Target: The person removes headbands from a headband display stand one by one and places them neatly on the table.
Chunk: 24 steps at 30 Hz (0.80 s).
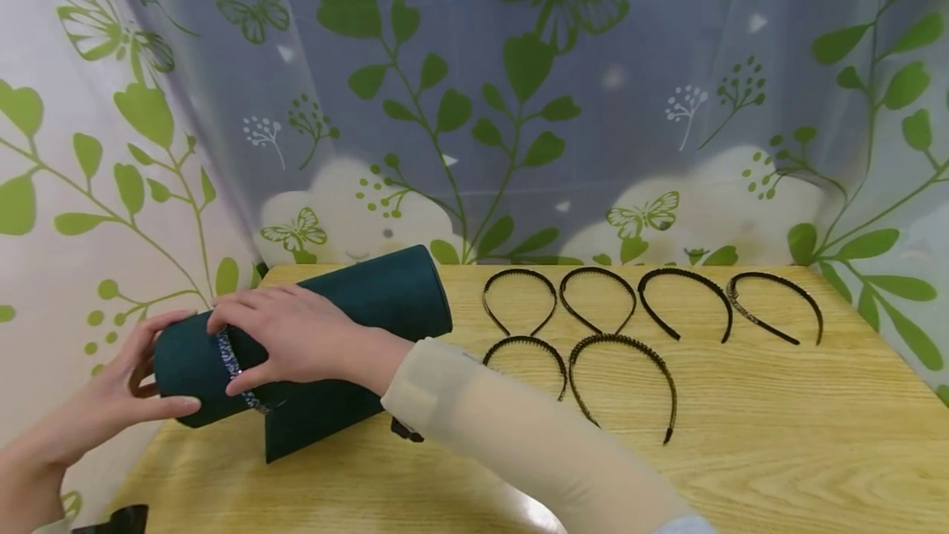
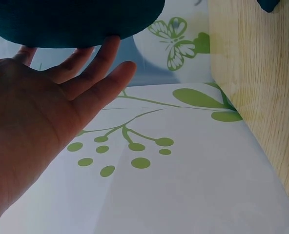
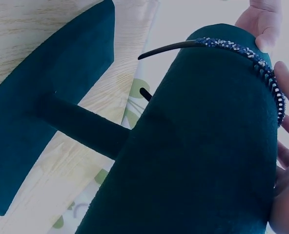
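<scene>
A dark green headband stand (image 1: 385, 291), a padded roll on a post (image 3: 91, 124) and base (image 1: 319, 419), stands at the table's left, slanting away. Around the roll near its left end sits a headband (image 1: 231, 357) with blue and silver sparkles; its dark tips reach past the roll's sides in the right wrist view. My right hand (image 1: 296, 332) holds this headband, fingers over the top and thumb on the near side. My left hand (image 1: 111, 402) grips the roll's left end, thumb in front and fingers behind; its fingertips touch the roll (image 2: 76, 24) in the left wrist view.
Several dark headbands lie in two rows on the wooden table (image 1: 778, 419), among them a toothed one (image 1: 670, 390) and a patterned one (image 1: 749, 316). My right forearm (image 1: 519, 443) partly covers the front row. Leaf-printed curtains (image 1: 460, 188) enclose the back and sides.
</scene>
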Motion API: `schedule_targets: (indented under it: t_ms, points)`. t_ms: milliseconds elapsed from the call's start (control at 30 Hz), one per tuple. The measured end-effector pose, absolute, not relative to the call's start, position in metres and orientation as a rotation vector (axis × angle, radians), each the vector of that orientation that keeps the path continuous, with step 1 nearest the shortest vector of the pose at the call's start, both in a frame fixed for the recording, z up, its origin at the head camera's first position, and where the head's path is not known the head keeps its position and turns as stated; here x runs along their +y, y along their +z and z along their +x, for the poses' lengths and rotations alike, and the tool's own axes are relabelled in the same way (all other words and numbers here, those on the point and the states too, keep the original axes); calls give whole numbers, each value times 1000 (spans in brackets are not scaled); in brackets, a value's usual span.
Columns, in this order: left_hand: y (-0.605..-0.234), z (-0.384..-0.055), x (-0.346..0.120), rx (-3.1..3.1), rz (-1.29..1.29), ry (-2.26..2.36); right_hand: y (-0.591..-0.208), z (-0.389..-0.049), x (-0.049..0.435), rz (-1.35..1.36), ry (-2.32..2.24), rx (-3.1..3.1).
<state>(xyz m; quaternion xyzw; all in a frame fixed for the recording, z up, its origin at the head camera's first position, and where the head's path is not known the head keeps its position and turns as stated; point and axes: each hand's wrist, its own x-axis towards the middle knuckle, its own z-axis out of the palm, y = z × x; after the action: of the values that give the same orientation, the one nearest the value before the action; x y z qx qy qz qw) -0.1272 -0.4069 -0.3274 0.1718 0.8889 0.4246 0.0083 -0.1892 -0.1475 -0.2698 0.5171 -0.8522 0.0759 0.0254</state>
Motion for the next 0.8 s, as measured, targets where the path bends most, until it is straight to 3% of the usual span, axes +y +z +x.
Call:
schedule_targets:
  t_ms: [267,800]
  points:
    - [-327,-129,-407,2739,540,1352,-270,-192,-135,1553,290,-2661]
    - [-326,-130,-407,2761,497,1331,-275,-208,-63,1514,375,-2601]
